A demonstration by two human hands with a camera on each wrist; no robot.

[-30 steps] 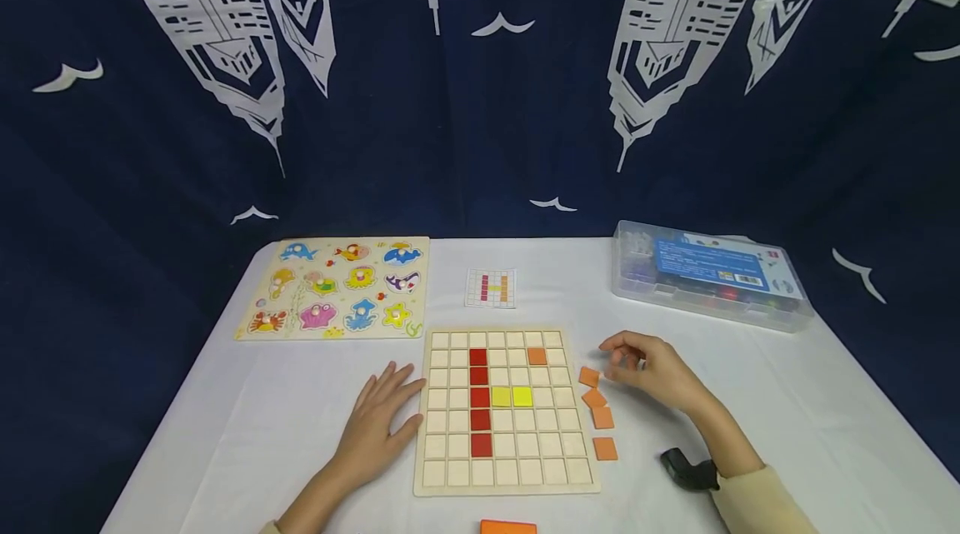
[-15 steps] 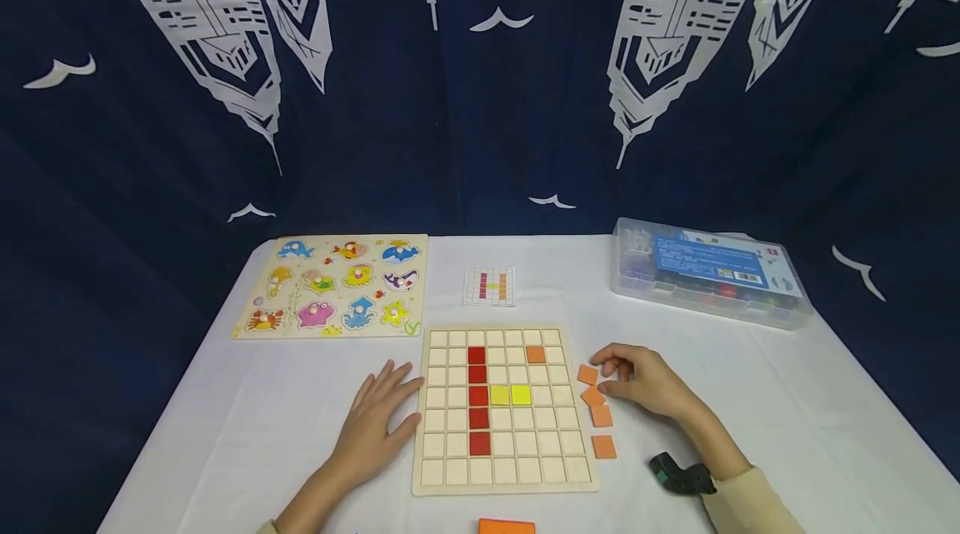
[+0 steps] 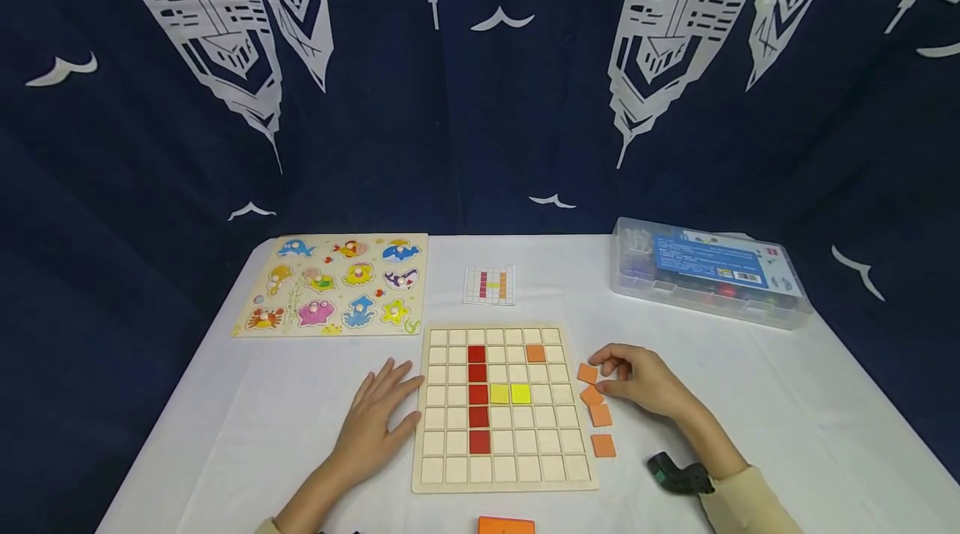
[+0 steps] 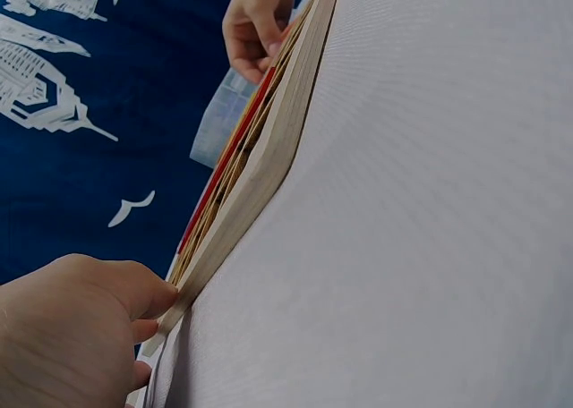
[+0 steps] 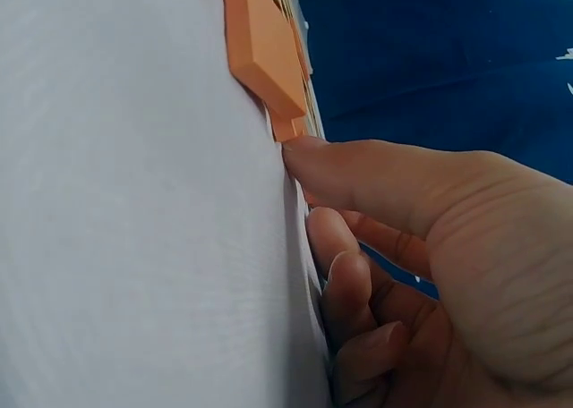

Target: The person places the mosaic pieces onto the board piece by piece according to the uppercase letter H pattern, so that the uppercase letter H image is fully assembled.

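Head view: the right hand (image 3: 637, 381) had thumb and forefinger at the farthest loose orange tile (image 3: 588, 373), beside the right edge of the board (image 3: 549, 416); I couldn't tell if they pinched it. The spread left hand (image 3: 372, 431) touched its left edge. Tile pickup seemed in hand, needing a firm pinch next. Cells held red, yellow and orange tiles (image 3: 478, 395); the plastic box (image 3: 675, 306) near the table's (image 3: 225, 434) far right corner held coloured bits (image 3: 727, 291).

Pale square gridded board (image 3: 506, 469), matt wood; small orange square tiles (image 3: 603, 446), smooth; clear rectangular case (image 3: 697, 303), glossy plastic.
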